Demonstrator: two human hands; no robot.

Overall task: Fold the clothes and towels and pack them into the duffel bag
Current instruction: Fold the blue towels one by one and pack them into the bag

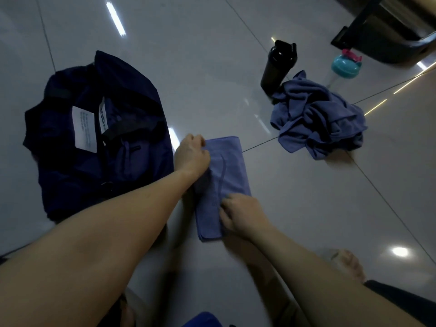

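1. Currently the folded towel (226, 175) lies on the floor (212, 67), just beside the open duffel bag (70, 175). The left hand (191, 156) has its fingers curled on the towel's far end, and the right hand (240, 213) pinches the near layers.
2. Lifted by the ends alone, the stacked layers could sag and fall open.
3. The bag's slack mouth may catch the towel's edge and spoil the fold.
4. The crumpled cloth (318, 114) lies just beside the black bottle (278, 64), so a careless tug on it may topple the bottle.
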